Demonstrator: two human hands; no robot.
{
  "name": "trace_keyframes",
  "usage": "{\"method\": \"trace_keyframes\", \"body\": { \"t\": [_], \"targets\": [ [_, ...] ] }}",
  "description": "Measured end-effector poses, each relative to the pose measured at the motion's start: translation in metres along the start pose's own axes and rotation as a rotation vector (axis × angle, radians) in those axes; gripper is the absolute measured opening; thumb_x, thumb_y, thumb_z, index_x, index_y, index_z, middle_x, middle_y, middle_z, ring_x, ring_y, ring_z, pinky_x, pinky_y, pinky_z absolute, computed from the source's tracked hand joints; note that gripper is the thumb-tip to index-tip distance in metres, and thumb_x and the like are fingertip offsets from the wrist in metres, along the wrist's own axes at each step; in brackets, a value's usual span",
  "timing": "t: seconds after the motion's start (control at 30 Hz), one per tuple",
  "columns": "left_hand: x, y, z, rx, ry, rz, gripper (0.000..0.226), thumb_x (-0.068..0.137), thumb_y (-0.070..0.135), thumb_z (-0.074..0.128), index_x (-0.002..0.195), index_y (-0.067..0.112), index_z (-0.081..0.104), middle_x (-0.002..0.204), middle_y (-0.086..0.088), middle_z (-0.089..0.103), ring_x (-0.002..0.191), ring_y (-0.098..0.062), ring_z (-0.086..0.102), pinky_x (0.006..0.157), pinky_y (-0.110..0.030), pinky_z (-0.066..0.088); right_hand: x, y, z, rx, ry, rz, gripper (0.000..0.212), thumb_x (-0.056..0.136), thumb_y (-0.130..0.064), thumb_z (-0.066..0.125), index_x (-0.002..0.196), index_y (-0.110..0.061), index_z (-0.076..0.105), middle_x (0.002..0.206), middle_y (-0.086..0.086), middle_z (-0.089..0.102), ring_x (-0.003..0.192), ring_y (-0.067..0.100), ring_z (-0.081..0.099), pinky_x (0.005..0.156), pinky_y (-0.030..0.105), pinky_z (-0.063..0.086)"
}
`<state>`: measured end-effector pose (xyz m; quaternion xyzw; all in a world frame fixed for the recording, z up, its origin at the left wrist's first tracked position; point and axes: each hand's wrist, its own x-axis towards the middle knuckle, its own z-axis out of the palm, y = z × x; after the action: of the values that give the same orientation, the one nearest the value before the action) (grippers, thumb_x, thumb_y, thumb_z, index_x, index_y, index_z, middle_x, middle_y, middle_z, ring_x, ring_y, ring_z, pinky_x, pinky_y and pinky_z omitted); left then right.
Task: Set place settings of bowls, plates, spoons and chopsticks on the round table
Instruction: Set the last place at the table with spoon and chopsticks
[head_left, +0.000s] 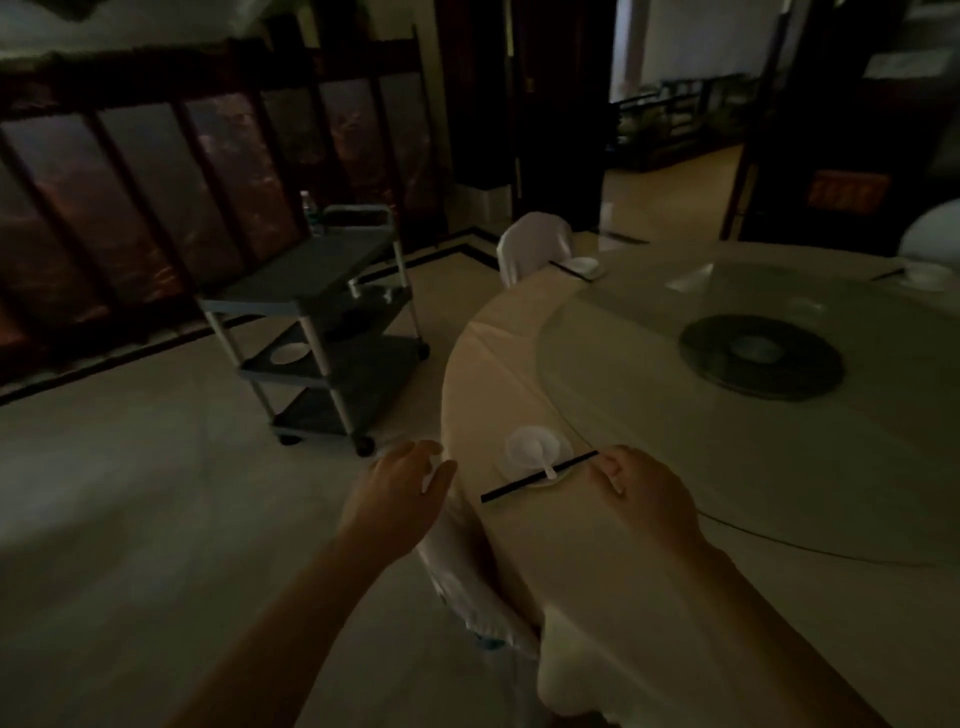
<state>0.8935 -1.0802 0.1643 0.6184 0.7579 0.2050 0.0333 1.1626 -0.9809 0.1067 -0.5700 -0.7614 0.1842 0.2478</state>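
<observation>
Head view, dim light: a round desk (649, 571) under a pale cloth fills the right side, with a glass turntable (883, 467) on top. Near the desk's left edge sits a white plate (561, 479) with a small bowl (524, 446) on it and a white spoon (546, 465) whose handle points toward the person. Black chopsticks (524, 482) lie slantwise across the plate's near rim, over the spoon handle.

The right hand (647, 493) has its curled fingers and thumb pinched on the chopsticks' right end. The left hand (397, 491) is off the desk's left edge, above a white chair cover (457, 566), fingers loosely curved and thumb spread; I cannot tell whether it grips the cover.

Farther round the desk are another setting (583, 266), next to a covered chair (530, 241), and a third setting (924, 275) at the far right. On the floor to the left stands a grey cart (322, 270) with a plate on its middle shelf (289, 354) and a bottle (310, 212) on top.
</observation>
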Motion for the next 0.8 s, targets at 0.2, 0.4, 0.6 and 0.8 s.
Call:
{"method": "trace_keyframes", "body": {
  "t": [0.2,0.4,0.6,0.8],
  "targets": [
    [0.089,-0.037,0.026,-0.141,-0.090,0.132,0.032,0.096,0.041,0.053,0.117,0.021,0.064,0.102,0.000,0.069,0.083,-0.015,0.065,0.078,-0.027,0.050,0.025,-0.003,0.027,-0.038,0.067,0.234,0.036,0.097,-0.047,0.052,0.121,-0.022,0.062,0.114,-0.002,0.068,0.100,0.016,0.064,0.083,0.029,0.047],
    [0.183,-0.053,0.084,-0.223,-0.207,0.221,0.027,0.096,0.036,0.057,0.114,0.018,0.067,0.095,0.000,0.068,0.071,-0.008,0.056,0.065,-0.016,0.038,0.068,0.022,0.073,-0.054,0.140,0.409,0.038,0.096,-0.050,0.051,0.118,-0.021,0.063,0.113,-0.003,0.068,0.098,0.016,0.065,0.082,0.029,0.047],
    [0.258,-0.074,0.150,-0.265,-0.351,0.144,0.023,0.095,0.029,0.060,0.110,0.014,0.068,0.099,-0.006,0.071,0.081,-0.017,0.062,0.078,-0.026,0.048,0.103,0.044,0.134,0.059,0.078,0.608,0.035,0.098,-0.043,0.052,0.116,-0.016,0.064,0.114,0.002,0.069,0.104,0.020,0.065,0.087,0.030,0.048],
    [0.302,-0.095,0.206,-0.251,-0.470,0.151,0.021,0.094,0.023,0.062,0.109,0.009,0.068,0.090,-0.007,0.069,0.076,-0.022,0.064,0.077,-0.030,0.049,0.101,0.045,0.179,0.269,0.145,0.883,0.028,0.100,-0.039,0.050,0.112,-0.019,0.066,0.104,0.002,0.070,0.093,0.019,0.066,0.085,0.036,0.054]
  ]
}}
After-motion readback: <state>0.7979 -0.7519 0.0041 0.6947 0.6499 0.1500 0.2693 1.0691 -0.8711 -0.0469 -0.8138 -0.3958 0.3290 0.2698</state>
